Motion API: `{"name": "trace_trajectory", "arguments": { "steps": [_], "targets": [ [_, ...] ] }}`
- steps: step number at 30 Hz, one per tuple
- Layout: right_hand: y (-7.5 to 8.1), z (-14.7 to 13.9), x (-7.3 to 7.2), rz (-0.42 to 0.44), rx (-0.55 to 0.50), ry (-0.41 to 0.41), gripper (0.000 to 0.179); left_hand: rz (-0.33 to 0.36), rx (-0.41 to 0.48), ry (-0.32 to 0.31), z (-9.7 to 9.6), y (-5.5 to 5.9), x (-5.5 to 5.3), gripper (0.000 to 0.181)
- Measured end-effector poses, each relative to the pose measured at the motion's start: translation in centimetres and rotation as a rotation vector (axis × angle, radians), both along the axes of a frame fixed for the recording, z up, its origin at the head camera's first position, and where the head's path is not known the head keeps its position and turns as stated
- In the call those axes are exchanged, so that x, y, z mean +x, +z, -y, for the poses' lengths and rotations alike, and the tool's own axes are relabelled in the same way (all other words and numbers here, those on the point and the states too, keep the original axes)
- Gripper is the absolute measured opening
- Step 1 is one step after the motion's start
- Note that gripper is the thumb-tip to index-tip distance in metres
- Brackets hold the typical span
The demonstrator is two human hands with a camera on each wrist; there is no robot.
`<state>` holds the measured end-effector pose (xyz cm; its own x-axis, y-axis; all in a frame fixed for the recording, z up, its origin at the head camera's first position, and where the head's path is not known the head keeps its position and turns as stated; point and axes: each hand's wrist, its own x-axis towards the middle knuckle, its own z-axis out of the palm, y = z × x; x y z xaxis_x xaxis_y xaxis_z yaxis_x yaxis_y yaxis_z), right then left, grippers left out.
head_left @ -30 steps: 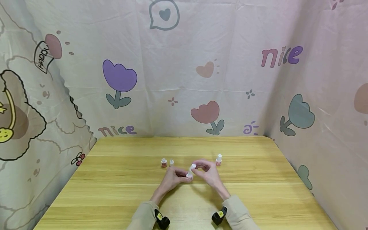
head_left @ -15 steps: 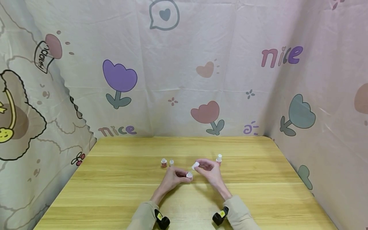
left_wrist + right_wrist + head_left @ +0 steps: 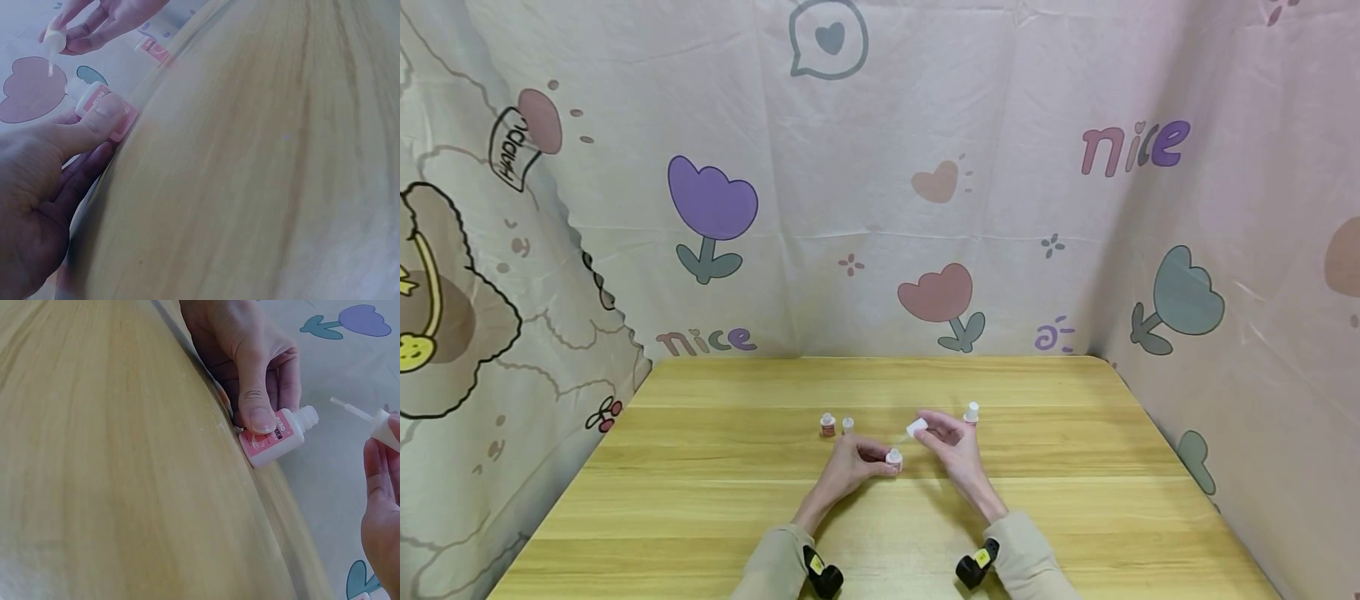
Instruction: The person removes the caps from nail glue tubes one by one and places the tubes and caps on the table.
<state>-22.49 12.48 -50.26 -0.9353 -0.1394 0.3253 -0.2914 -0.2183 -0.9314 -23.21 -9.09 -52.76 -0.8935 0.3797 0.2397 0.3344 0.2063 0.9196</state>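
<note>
On the worktop, towards its back edge, a red bottle and a white piece too small to make out stand beyond the left hand, and a capped bottle stands beyond the right hand, which partly hides it. Midway between the side edges, the left thumb and fingers pinch an upright, uncapped bottle. The right hand, its fingertips closed together, pinches a tilted brush cap, brush pointing towards the bottle's neck but apart from it.

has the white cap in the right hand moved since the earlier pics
Yes: in the head view, the white cap has moved to the right and slightly up the picture, closer to the standing capped bottle, which has stayed put.
</note>
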Motion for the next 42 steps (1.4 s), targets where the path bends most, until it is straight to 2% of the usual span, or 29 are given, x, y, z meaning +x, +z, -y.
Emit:
{"name": "trace_trajectory", "arguments": {
  "steps": [12,15,21,24,34,42],
  "targets": [
    [-0.33,-0.13,-0.1,-0.015,-0.055,0.033,0.044,-0.013,-0.018,0.029,-0.34,-0.13,0.02,0.021],
    [-0.36,-0.06,-0.15,0.018,-0.077,0.016,0.041,-0.015,-0.016,0.037,-0.42,-0.11,0.04,0.02],
    [-0.22,0.04,-0.09,0.147,-0.103,-0.059,0.024,0.01,-0.02,0.053,-0.38,-0.09,0.1,0.02],
    [-0.21,0.03,-0.09,0.184,-0.097,-0.078,0.023,0.02,-0.019,0.055,-0.28,-0.04,0.16,0.022],
    [-0.48,-0.06,-0.23,0.166,-0.064,-0.076,0.032,0.023,-0.031,0.056,-0.23,0.12,0.19,0.022],
    [-0.39,-0.17,-0.19,0.186,-0.15,-0.026,0.006,0.016,-0.028,0.066,-0.31,0.13,0.22,0.023]
  ]
}}
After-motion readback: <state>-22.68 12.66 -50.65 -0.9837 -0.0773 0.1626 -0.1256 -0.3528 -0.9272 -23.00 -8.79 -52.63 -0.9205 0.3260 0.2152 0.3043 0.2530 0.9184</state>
